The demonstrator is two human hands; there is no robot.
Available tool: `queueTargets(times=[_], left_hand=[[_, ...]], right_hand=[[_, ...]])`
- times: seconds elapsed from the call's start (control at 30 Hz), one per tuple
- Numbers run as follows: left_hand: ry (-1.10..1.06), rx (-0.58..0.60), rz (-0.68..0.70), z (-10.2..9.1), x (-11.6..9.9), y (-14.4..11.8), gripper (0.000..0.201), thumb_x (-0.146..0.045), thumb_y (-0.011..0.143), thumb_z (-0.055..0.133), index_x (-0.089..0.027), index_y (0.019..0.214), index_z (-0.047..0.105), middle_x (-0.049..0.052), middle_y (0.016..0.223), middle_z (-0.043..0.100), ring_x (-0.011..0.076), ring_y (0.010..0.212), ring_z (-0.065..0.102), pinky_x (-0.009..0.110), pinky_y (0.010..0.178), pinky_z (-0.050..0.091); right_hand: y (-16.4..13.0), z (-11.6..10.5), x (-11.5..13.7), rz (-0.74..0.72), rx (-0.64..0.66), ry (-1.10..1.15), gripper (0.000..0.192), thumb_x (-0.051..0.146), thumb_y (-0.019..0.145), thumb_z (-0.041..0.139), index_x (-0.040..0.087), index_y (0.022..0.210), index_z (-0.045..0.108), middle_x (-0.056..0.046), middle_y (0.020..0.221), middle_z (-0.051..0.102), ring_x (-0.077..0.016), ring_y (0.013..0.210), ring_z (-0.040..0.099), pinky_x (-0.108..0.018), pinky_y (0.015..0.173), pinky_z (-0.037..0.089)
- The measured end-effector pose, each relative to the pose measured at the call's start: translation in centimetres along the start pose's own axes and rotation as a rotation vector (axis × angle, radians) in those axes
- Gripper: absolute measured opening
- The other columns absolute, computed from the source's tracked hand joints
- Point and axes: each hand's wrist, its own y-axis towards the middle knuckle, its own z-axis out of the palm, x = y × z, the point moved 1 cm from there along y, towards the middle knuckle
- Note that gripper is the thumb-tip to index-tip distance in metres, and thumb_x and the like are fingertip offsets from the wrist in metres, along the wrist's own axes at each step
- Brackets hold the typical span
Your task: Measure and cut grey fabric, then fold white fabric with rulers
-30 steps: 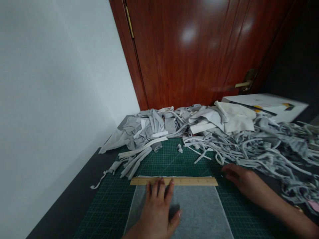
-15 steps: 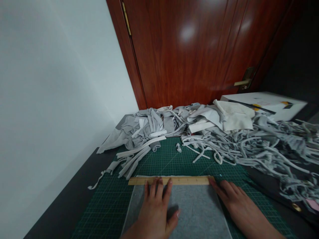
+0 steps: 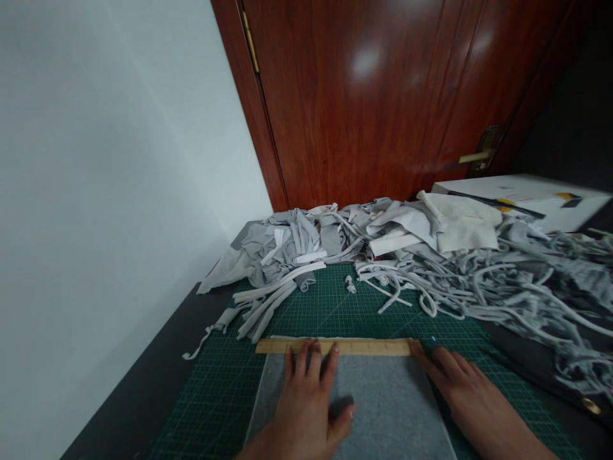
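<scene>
A piece of grey knit fabric [image 3: 387, 402] lies flat on a green cutting mat [image 3: 196, 399]. Across its far edge rests a wooden ruler [image 3: 368, 347], with a thin strip of pale fabric showing beyond it. My left hand [image 3: 304, 406] is open, its spread fingertips pressing on the ruler left of its middle and its thumb over the fabric. At the ruler's right end is my right hand [image 3: 467, 390], also open. Its index finger touches that end, while the other fingers lie on the mat; the right thumb is hidden.
Grey and white fabric scraps [image 3: 282, 246] heap along the back. Tangled fabric strips [image 3: 479, 284] spread to the right, before a white box [image 3: 531, 198]. A small scrap [image 3: 350, 284] sits on the mat. Behind stand a brown wooden door [image 3: 364, 128] and a white wall [image 3: 119, 191].
The whole view has shifted slightly, so everything appears a little further right. Both hands keep their places on the ruler and the mat.
</scene>
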Motion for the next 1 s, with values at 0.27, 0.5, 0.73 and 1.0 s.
queueTargets(times=[0.27,0.5,0.73,1.0], left_hand=[[-0.055,0.077,-0.030,-0.6,-0.3,-0.2,0.083,-0.068,0.085,0.038,-0.021,0.150,0.016,0.019,0.148,0.030,0.0419,0.136,0.022,0.066,0.105,0.017],[-0.076,0.108,-0.035,-0.9,-0.3,0.0,0.086,-0.070,0.083,0.037,-0.019,0.150,0.018,0.021,0.148,0.029,0.0430,0.136,0.021,0.068,0.105,0.015],[-0.108,0.129,-0.061,-0.9,-0.5,-0.3,0.087,-0.072,0.083,0.037,-0.020,0.150,0.017,0.020,0.150,0.025,0.0425,0.137,0.016,0.067,0.106,0.010],[-0.130,0.127,-0.065,-1.6,-0.6,-0.3,0.088,-0.075,0.083,0.032,-0.021,0.150,0.016,0.019,0.150,0.026,0.0403,0.138,0.016,0.064,0.108,0.009]], right_hand=[[-0.7,0.6,-0.6,-0.031,-0.081,0.055,0.065,-0.004,0.066,0.041,0.021,0.124,0.051,-0.006,0.086,0.063,-0.0197,0.068,0.063,-0.031,0.062,0.056],[-1.8,1.9,-0.8,-0.004,-0.061,0.065,0.068,-0.004,0.066,0.041,0.025,0.127,0.050,-0.007,0.093,0.065,-0.0207,0.075,0.063,-0.032,0.067,0.054],[-2.2,2.3,-1.0,0.004,-0.026,0.058,0.065,-0.003,0.066,0.042,0.023,0.125,0.054,-0.007,0.095,0.066,-0.0211,0.078,0.064,-0.033,0.069,0.054],[-1.2,0.5,-1.3,0.014,-0.042,0.124,0.060,-0.003,0.069,0.038,0.023,0.119,0.060,-0.006,0.091,0.068,-0.0193,0.075,0.067,-0.029,0.067,0.056]])
